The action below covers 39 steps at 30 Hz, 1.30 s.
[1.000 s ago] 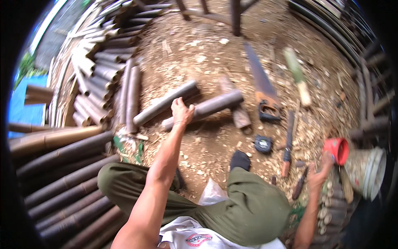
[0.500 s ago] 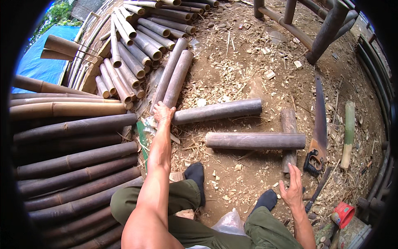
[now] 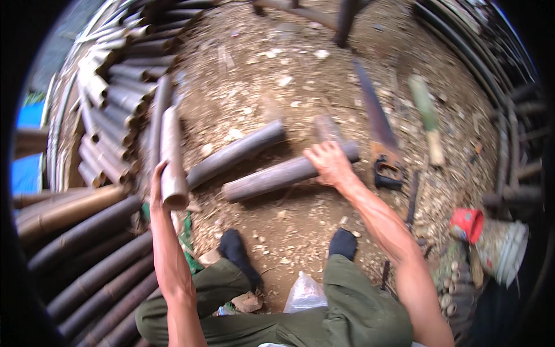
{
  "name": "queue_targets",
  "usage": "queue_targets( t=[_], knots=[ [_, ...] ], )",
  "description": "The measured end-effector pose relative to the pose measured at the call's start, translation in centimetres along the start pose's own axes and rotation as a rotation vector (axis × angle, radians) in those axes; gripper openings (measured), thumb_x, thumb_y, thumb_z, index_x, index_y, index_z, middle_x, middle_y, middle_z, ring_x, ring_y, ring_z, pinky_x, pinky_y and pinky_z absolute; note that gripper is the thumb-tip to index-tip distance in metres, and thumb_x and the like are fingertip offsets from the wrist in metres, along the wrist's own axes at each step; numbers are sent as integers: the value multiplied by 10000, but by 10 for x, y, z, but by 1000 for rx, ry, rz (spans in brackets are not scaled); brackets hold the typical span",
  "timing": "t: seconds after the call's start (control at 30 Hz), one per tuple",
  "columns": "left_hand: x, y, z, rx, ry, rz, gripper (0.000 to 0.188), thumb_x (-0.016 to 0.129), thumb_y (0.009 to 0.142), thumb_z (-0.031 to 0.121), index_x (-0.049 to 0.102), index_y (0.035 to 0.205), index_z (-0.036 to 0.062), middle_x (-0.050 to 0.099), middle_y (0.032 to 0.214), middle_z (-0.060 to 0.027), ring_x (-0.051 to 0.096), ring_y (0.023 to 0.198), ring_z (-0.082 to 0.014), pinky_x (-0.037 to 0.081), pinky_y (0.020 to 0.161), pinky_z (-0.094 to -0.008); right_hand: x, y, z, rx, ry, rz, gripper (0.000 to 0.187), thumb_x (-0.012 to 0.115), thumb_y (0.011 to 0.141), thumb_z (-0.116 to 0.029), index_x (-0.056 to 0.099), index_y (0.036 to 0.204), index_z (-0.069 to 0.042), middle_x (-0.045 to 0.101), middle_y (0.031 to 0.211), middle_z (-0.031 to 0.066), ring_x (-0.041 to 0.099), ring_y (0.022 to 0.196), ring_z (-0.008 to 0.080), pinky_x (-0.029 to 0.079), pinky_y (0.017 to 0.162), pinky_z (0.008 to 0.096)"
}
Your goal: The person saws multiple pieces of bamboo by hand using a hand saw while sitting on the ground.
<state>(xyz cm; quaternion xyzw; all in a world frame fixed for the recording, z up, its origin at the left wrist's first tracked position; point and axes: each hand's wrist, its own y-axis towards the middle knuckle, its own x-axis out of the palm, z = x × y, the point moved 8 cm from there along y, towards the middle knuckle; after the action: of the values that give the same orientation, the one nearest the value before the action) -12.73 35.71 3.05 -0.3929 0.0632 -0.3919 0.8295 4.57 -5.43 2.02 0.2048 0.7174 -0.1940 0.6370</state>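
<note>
The left hand (image 3: 158, 188) touches a round, pale brown bamboo tube (image 3: 173, 150) on the left, though I can't tell if it grips, and the right hand (image 3: 332, 166) grasps a grey-brown tube (image 3: 266, 180) in the middle, with a short log (image 3: 328, 128) behind it and a saw (image 3: 378, 124) near.

Left fingers (image 3: 156, 182) mostly hidden behind a bamboo tube (image 3: 173, 165)

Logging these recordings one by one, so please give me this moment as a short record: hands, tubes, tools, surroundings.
left hand: against the left side of a lighter bamboo tube; grip unclear
right hand: over the nearer grey tube
between hands: farther grey tube
tool: handsaw, right of both grey tubes
surroundings: pale chips, red container, pale bucket
</note>
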Motion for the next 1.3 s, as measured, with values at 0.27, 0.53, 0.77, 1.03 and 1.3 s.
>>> queue_targets(
  t=[0.27,0.53,0.77,1.03,1.3],
  knots=[
    [113,-86,-123,288,-547,-68,658,694,831,488,516,1318,83,528,1348,-100,485,1257,-273,388,1093,-470,-47,-149,84,639,152,81,834,817,693,-414,453,1374,-99,594,1191,162,601,1045,298,475,935,436],
    [265,-79,-254,-140,-936,10,668,844,743,287,521,1291,82,469,1362,-99,429,1265,-282,283,1181,-512,-47,-392,245,1556,84,447,772,701,842,-462,409,1397,-11,571,1303,268,566,1192,420,443,991,463],
    [318,-16,-272,-126,-770,-50,702,806,811,329,454,1363,76,500,1339,-111,466,1245,-294,375,1090,-526,13,-459,245,1601,-260,198,773,689,853,-359,330,1464,-50,441,1417,258,424,1312,424,359,1066,502],
    [263,-53,-140,402,671,-255,421,734,811,320,636,1099,30,674,965,-147,656,893,-253,538,766,-391,-28,-197,58,726,296,362,702,730,802,-252,448,1376,37,492,1342,237,461,1244,394,356,1064,476],
    [55,57,-39,485,2010,205,848,853,631,253,440,1350,77,537,1301,-179,531,1204,-354,433,1033,-432,43,-129,18,762,261,169,821,764,778,-294,355,1408,37,434,1307,239,439,1197,413,383,1013,498]
  ],
)
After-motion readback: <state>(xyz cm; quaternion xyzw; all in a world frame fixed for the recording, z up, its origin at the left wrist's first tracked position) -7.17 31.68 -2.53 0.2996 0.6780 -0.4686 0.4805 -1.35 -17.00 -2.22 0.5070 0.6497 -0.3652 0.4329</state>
